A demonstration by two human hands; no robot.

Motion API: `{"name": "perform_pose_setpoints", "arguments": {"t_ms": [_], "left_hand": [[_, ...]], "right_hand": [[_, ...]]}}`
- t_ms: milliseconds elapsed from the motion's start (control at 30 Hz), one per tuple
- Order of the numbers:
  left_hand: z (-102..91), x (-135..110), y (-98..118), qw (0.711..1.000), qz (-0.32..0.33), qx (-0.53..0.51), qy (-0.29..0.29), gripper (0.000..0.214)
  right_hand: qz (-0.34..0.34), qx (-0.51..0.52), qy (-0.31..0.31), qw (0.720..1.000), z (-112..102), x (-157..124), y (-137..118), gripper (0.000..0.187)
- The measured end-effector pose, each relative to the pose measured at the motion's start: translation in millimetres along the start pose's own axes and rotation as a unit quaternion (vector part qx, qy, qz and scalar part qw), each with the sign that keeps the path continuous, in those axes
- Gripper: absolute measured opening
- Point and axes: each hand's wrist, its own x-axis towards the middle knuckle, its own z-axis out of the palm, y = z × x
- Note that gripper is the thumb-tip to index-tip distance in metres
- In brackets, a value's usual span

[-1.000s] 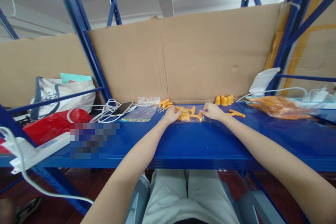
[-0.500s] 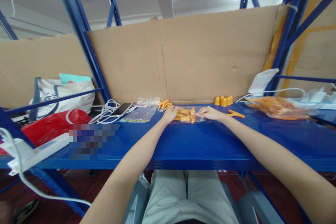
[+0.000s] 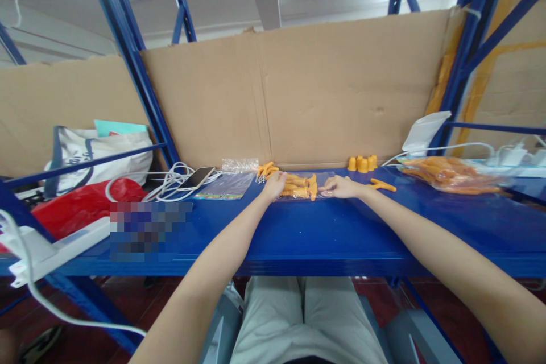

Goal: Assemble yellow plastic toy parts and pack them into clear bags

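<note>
A clear plastic bag (image 3: 298,188) with several orange plastic parts inside lies flat on the blue shelf before me. My left hand (image 3: 274,185) is closed on the bag's left end. At its right end my right hand (image 3: 340,187) has its fingers bent together on the clear film. Behind my left hand sit small orange branched pieces (image 3: 267,169) with something silvery beside them. One loose orange Y-shaped piece (image 3: 384,185) lies just right of my right hand. My fingertips are too small to make out in detail.
Several orange caps (image 3: 362,165) stand by the cardboard wall (image 3: 324,91). A fuller bag of orange parts (image 3: 447,173) lies at right. To the left are a flat clear bag (image 3: 228,186), a phone (image 3: 196,178), white cables (image 3: 164,183) and a power strip (image 3: 63,247).
My right hand has turned slightly, its fingers curling more over the bag's right end. My left hand has stayed at the left end.
</note>
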Motion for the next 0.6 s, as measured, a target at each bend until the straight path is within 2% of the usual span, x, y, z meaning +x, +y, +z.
{"name": "perform_pose_setpoints", "arguments": {"t_ms": [167,300,467,600], "left_hand": [[1.2,2,-2,1.000,-0.012,-0.018,0.015,0.022],[0.8,2,0,1.000,-0.005,-0.006,0.007,0.021],[0.8,2,1,1.000,-0.009,-0.014,0.016,0.021],[0.3,2,1,1.000,-0.004,-0.016,0.024,0.022]], "right_hand": [[0.032,-0.006,-0.018,0.999,-4,-1,-7,0.038],[0.013,-0.016,0.013,1.000,2,3,-14,0.035],[0.012,0.025,0.077,0.997,14,15,-9,0.031],[0.001,0.060,0.082,0.995,18,18,-4,0.027]]}}
